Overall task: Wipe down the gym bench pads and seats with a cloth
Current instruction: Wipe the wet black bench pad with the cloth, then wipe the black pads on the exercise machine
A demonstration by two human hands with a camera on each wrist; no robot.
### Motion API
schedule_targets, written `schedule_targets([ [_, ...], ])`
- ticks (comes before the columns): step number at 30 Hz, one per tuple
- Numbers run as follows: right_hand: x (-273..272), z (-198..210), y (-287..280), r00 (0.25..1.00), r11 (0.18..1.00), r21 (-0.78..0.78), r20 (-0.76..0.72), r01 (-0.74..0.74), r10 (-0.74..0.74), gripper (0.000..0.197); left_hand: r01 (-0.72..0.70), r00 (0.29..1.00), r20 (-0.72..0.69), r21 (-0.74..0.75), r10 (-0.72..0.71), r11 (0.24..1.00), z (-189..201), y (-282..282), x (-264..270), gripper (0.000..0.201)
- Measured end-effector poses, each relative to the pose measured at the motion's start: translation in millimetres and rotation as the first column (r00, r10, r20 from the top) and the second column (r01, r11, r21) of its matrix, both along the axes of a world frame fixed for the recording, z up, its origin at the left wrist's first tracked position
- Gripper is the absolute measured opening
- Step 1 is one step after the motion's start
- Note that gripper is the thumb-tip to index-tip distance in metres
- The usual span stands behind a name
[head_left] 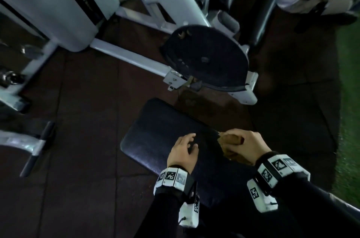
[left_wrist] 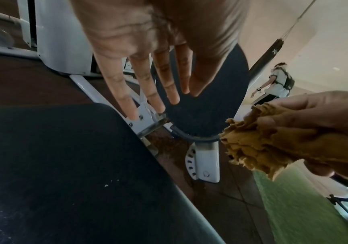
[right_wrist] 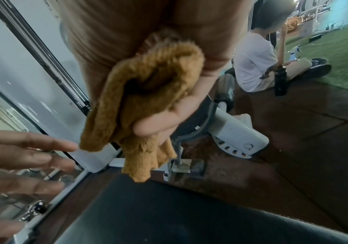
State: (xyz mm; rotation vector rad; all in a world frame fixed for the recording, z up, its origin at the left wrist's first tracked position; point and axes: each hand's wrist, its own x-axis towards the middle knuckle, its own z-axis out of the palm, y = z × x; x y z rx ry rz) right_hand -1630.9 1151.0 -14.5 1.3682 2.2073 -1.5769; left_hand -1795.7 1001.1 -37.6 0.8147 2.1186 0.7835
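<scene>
cloth: soft, light, bunched in right hand above bench pad edge | left hand: fingers spread, empty | handling: likely floppy, better gripped wadded mid-cloth

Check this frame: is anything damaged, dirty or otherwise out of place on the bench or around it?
A few pale specks lie on the black bench pad, unwiped. The right hand holds the bunched tan cloth above the pad, not on it. The left hand is open. Nothing looks damaged.
</scene>
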Motion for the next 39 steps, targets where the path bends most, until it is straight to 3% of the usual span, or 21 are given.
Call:
schedule_targets([
  [2, 4, 22, -7, 0.999, 1.0, -0.01, -0.045, 0.01, -0.011, 0.026, 0.002, 1.0, -0.013, 0.015, -0.002, 1.0, 20, -8, 2, 0.035],
  [7, 14, 74, -23, 0.994, 0.982, 0.178, -0.078, -0.057, 0.072, 0.039, 0.026, 0.998, -0.054, -0.011, -0.026, 1.0, 63, -34, 7, 0.037],
  [13, 28, 122, -44, 0.985, 0.974, 0.222, -0.154, -0.046, 0.082, 0.035, 0.022, 0.995, -0.092, -0.009, -0.023, 1.0, 108, -58, 23, 0.036],
  [25, 38, 166, -68, 0.955, 0.959, 0.235, -0.208, -0.159, 0.209, 0.043, -0.045, 0.985, -0.166, -0.006, 0.043, 0.999, 159, -93, 47, 0.036],
  [32, -11, 171, -84, 0.918, 0.922, 0.194, -0.155, -0.334, 0.365, 0.043, -0.24, 0.954, -0.178, 0.024, 0.24, 0.97, 174, -127, 22, 0.036],
  [39, -119, 173, -138, 0.869, 0.876, 0.179, -0.144, -0.447, 0.473, 0.039, -0.394, 0.905, -0.166, 0.022, 0.392, 0.919, 177, -189, -53, 0.033],
])
